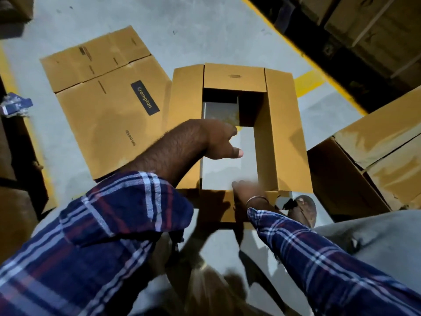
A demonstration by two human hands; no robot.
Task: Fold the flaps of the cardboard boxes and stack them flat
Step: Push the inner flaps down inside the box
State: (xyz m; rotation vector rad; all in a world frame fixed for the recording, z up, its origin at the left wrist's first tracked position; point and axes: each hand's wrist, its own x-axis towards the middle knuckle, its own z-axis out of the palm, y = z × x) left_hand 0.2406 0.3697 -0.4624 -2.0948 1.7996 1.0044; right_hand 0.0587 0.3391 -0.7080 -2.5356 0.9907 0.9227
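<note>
An open cardboard box (282, 133) stands on the floor in front of me, its four top flaps spread outward. The grey floor shows through its open bottom. My left hand (218, 140) hangs over the opening by the left flap (186, 106), thumb stuck out, fingers loosely bent, nothing in it. My right hand (249, 191) is blurred. It lies on the near rim where the near flap (218, 206) folds, and its grip is unclear. A flattened box (107, 106) with a dark "Crompton" label lies on the floor to the left, touching the left flap.
Taped cardboard cartons (382, 151) stand close on the right. More cartons (369, 23) fill the dark shelving at top right. Yellow floor lines (307, 82) run behind the box. A blue-and-white packet (14, 106) sits at the left edge. My foot (304, 210) is by the box's near right corner.
</note>
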